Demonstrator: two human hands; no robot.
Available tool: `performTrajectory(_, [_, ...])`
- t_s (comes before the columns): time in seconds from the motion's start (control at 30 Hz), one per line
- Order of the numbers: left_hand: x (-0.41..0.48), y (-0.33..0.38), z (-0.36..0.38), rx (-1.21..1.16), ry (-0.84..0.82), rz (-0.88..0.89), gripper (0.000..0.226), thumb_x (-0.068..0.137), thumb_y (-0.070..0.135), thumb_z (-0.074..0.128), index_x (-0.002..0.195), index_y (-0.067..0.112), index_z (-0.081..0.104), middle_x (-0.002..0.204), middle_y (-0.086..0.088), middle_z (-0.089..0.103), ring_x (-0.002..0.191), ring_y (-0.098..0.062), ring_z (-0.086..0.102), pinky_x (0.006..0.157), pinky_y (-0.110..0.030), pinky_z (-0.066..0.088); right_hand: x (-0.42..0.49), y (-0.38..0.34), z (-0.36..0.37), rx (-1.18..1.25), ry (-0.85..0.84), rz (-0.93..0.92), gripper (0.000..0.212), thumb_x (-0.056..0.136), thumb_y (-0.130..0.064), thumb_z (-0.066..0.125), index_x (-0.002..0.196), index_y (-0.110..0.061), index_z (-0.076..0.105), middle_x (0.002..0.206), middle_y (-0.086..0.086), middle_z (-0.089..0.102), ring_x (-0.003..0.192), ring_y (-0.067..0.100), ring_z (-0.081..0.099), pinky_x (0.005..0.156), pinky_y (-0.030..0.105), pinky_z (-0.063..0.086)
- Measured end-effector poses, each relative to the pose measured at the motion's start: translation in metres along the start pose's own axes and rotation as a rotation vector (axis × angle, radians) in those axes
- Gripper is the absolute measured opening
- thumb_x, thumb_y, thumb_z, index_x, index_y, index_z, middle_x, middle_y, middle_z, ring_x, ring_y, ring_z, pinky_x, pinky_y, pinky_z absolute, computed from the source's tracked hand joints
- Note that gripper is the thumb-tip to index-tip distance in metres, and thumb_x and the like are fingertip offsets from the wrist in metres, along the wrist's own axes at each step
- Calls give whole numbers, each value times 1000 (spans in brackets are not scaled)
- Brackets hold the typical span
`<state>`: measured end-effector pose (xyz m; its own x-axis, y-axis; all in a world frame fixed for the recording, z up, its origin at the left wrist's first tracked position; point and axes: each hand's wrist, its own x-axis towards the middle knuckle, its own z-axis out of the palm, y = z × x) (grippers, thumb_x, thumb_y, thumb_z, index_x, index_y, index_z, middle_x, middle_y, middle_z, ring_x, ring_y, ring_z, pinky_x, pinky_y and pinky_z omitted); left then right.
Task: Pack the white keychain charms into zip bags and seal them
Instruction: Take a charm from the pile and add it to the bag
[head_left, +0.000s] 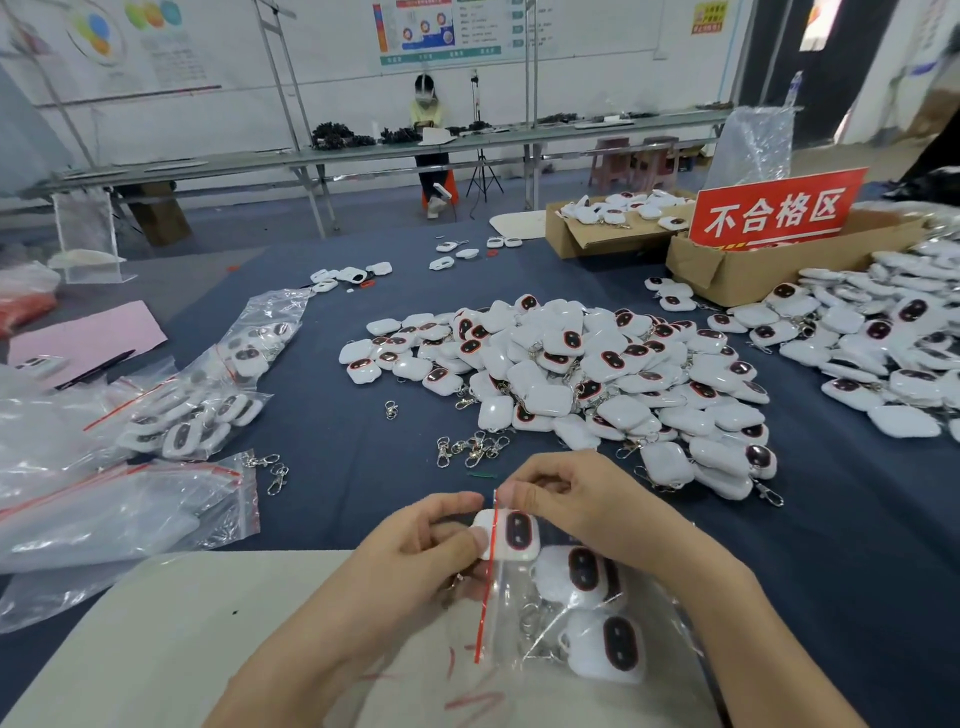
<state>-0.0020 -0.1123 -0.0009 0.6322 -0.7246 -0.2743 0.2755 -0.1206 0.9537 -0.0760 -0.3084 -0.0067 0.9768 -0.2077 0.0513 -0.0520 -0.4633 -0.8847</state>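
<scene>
A clear zip bag (524, 623) with a red seal strip lies near the front edge and holds several white keychain charms with dark oval faces. My left hand (415, 551) grips a white charm (511, 535) at the bag's mouth. My right hand (576, 499) pinches the top end of the red strip. A big heap of loose charms (571, 374) covers the blue cloth beyond my hands.
Filled zip bags (208, 395) and empty bags (104, 514) lie at the left. Loose metal clasps (470, 449) sit just ahead of my hands. Cardboard boxes (737, 270) with a red sign (774, 213) stand at the back right beside another charm pile (883, 343). A person (428, 135) sits at a far bench.
</scene>
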Motion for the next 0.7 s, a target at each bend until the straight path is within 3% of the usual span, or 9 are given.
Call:
performTrajectory(0.07, [3,-4,9,-100,65,-26,36,83,7,74,116,-2,62,83,-18,68,67,-21,64,60,-25,55,1,1,-1,17,7,-5,16,88,-49,70,89,-34,76,82,3,74,73,20,64,76,40,52])
performTrajectory(0.13, [4,-9,15,-83,91,-18,32,76,21,77,100,1,72,84,-21,70,73,-28,60,64,-32,50,2,2,-1,48,5,-12,18,85,-51,70,87,-33,76,73,2,71,64,16,55,68,36,47])
performTrajectory(0.2, [3,-13,17,5,74,7,16,88,26,73,89,10,77,81,-20,68,74,-29,54,68,-38,40,3,3,0,63,-1,-11,25,81,-57,69,85,-34,76,76,7,72,67,10,56,69,37,49])
performTrajectory(0.3, [1,-13,17,122,-1,36,22,97,28,66,95,8,75,76,-13,57,64,-22,43,61,-34,32,5,5,0,66,-7,-3,33,75,-64,67,86,-35,76,83,6,75,76,18,67,83,43,55])
performTrajectory(0.4, [-3,-5,16,209,-92,60,34,88,28,58,102,0,69,77,-12,49,67,-25,34,58,-35,24,6,5,0,115,-25,-7,32,75,-61,70,85,-32,76,78,-2,76,73,8,68,78,34,56])
performTrajectory(0.53, [-9,3,15,187,-142,56,41,94,37,66,111,-1,69,86,-15,56,78,-27,43,63,-31,38,4,3,-1,207,-51,-23,23,82,-48,73,86,-26,77,79,-2,77,74,5,71,71,15,51])
performTrajectory(0.7, [-13,8,18,168,-234,17,38,91,38,66,120,14,74,106,-17,62,89,-29,51,76,-41,42,2,-3,-1,187,-70,-18,15,88,-34,75,84,-20,77,81,6,77,74,9,69,72,20,54])
